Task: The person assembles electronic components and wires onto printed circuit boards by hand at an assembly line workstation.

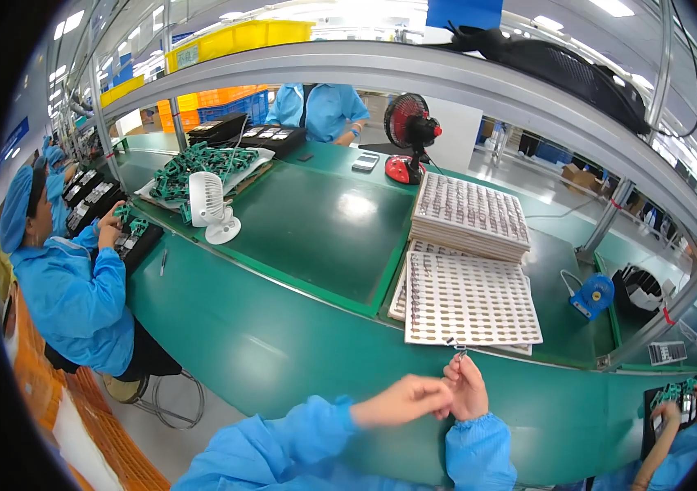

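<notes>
My right hand (468,391) is raised over the near edge of the green bench, with thumb and fingertips pinched around a small dark metal part (460,349). The part's exact kind is too small to tell. Beside it, my left hand (410,401) reaches across from the left with its fingers closed against the right hand's fingers. Whatever the left fingertips hold, if anything, is hidden. Just beyond both hands lies a white foam tray (473,342) with rows of small brownish pieces in its slots. Behind it rises a stack of similar trays (467,236).
A white fan (207,209), a red-black fan (410,131) and a blue fan (593,296) stand on the bench (315,237). Green parts (201,170) are heaped at the far left. A metal rail (381,69) crosses overhead. Co-workers sit left, right and opposite.
</notes>
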### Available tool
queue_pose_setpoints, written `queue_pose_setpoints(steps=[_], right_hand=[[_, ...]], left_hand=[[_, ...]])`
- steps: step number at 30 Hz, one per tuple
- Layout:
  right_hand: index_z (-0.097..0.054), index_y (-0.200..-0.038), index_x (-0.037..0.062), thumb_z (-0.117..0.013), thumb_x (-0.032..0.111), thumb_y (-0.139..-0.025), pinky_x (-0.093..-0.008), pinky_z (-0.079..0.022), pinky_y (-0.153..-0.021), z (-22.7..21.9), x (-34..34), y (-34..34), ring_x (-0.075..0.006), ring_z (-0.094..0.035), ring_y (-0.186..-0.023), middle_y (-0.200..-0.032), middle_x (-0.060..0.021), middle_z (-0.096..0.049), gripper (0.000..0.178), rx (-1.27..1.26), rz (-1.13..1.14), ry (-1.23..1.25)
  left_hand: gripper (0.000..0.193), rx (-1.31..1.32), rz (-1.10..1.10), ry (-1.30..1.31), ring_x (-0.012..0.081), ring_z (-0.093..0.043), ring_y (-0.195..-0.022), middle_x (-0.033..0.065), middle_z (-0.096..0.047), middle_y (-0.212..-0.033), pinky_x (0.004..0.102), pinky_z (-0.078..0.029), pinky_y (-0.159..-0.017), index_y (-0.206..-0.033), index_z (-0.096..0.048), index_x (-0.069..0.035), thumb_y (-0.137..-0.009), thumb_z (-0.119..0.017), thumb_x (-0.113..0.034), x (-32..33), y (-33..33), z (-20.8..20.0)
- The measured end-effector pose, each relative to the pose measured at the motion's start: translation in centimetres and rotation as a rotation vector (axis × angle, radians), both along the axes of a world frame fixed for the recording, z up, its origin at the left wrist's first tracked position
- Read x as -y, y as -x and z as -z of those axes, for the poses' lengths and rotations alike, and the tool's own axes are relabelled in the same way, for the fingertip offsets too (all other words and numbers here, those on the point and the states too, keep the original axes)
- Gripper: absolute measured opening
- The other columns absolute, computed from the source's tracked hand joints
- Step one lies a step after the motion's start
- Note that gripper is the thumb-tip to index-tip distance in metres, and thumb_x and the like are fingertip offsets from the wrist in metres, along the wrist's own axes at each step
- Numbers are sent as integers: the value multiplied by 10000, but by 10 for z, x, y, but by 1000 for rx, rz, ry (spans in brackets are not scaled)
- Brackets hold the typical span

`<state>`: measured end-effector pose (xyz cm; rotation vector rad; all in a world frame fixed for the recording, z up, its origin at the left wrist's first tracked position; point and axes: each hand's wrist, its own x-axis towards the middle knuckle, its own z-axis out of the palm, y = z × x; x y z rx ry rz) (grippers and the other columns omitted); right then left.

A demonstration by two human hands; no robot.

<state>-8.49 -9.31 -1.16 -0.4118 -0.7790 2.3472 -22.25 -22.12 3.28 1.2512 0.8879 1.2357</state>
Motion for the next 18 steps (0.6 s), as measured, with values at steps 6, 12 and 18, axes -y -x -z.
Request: queue_pose_setpoints(steps=[6, 12, 18], right_hand=[[-610, -1041, 18, -606, 132, -932, -224, -404, -612, 7, -5, 2, -89, -502, -747, -846, 10, -575, 158, 44, -6, 18], [-595, -1042, 15, -595, 118, -947, -207, -420, -599, 14, -1, 10, -82, -501, -735, -852, 8, -585, 140, -34, -73, 0], [-609, -1028, 30, -602, 127, -942, -202, -427, -576, 6, 5, 2, -81, -515, -715, -847, -5, -592, 130, 13, -21, -30]], left_hand=[[665, 416, -147, -948, 330, -540, -930, 255, -525, -1164, 435, -455, -894, -1108, -601, -37, -981, -310, -621, 40, -7, -150], [604, 533, 332, -961, 299, -509, -1155, 216, -501, -1278, 423, -409, -975, -1167, -585, 14, -1024, -325, -512, 40, -49, -187], [483, 189, 899, -756, 344, -545, -1142, 194, -595, -1241, 371, -408, -1004, -1222, -556, 82, -1065, -334, -317, 22, -129, -121]])
